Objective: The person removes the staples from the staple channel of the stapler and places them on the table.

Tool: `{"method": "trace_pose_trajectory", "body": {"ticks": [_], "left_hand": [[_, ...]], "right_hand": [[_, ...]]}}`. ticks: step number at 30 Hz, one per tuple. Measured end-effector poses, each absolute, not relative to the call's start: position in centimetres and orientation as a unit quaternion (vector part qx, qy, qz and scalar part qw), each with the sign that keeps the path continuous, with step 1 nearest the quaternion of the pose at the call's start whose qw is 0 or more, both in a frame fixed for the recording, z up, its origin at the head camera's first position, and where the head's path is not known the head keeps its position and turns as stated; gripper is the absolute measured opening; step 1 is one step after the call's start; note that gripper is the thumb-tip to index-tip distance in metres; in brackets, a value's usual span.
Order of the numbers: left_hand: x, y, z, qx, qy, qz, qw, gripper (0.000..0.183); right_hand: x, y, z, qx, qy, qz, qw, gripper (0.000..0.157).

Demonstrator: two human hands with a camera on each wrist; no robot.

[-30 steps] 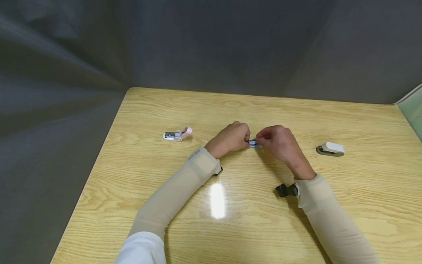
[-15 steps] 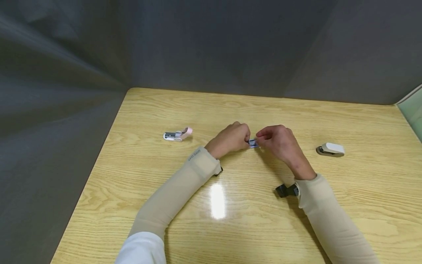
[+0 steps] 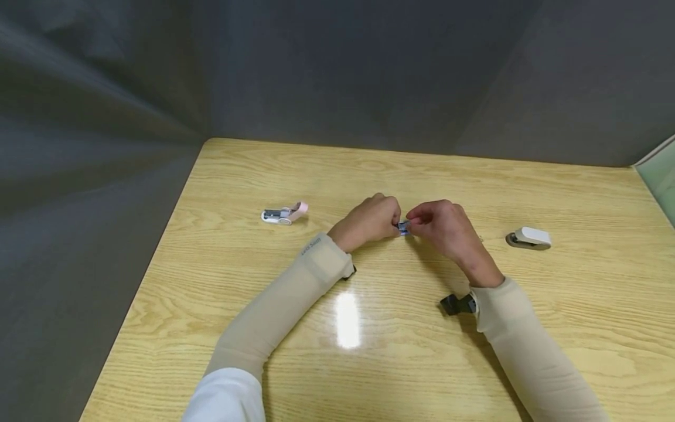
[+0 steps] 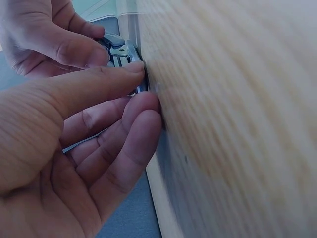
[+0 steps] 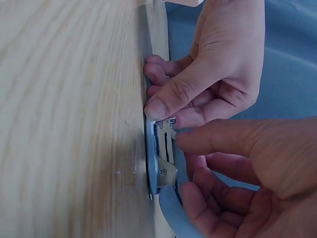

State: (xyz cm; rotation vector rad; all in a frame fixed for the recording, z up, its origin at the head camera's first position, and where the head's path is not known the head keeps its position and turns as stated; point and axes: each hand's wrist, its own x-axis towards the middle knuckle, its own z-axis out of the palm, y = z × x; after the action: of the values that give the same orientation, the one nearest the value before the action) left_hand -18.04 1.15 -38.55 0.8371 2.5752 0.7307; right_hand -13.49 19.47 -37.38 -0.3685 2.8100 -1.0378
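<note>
A small blue stapler [image 3: 404, 227] lies on the table between both hands, its metal magazine [image 5: 167, 148] exposed. Its blue top cover [image 5: 174, 214] is swung back, away from the magazine. My left hand [image 3: 371, 218] grips one end of the base, the thumb pressed on it close to the tabletop. From the other side, my right hand [image 3: 445, 228] pinches at the magazine with thumb and fingers. In the left wrist view the left fingers hide much of the stapler [image 4: 120, 59].
Left of the hands stands a white stapler with a pink top [image 3: 285, 214], flipped open. A white and grey stapler [image 3: 529, 238] sits to the right. The wooden table [image 3: 401, 363] ends at a dark curtain [image 3: 337, 76] along the back and left.
My right fingertips have shifted slightly left along the blue stapler, so less of it shows between the hands. My left hand stays in place.
</note>
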Motion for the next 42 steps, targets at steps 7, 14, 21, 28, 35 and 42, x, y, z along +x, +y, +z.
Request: {"method": "trace_pose_trajectory", "body": {"ticks": [7, 14, 21, 28, 35, 42], "left_hand": [[-18.1, 1.2, -38.6, 0.297, 0.905, 0.258, 0.161, 0.031], [-18.1, 1.4, -38.6, 0.298, 0.904, 0.260, 0.164, 0.029], [-18.0, 1.5, -38.5, 0.298, 0.904, 0.257, 0.169, 0.031], [-17.8, 1.3, -38.7, 0.295, 0.902, 0.270, 0.164, 0.031], [-17.6, 1.3, -38.9, 0.298, 0.901, 0.268, 0.163, 0.030], [-17.6, 1.2, -38.8, 0.298, 0.909, 0.248, 0.154, 0.039]], "right_hand": [[-13.6, 19.4, -37.1, -0.147, 0.931, -0.326, 0.068, 0.013], [-13.7, 19.4, -37.0, -0.165, 0.938, -0.300, 0.063, 0.008], [-13.3, 19.7, -36.6, -0.170, 0.939, -0.292, 0.058, 0.007], [-12.6, 20.1, -36.3, -0.168, 0.942, -0.285, 0.060, 0.008], [-11.8, 20.5, -36.1, -0.172, 0.942, -0.282, 0.068, 0.006], [-11.0, 20.8, -36.5, -0.190, 0.938, -0.274, 0.092, 0.003]]}}
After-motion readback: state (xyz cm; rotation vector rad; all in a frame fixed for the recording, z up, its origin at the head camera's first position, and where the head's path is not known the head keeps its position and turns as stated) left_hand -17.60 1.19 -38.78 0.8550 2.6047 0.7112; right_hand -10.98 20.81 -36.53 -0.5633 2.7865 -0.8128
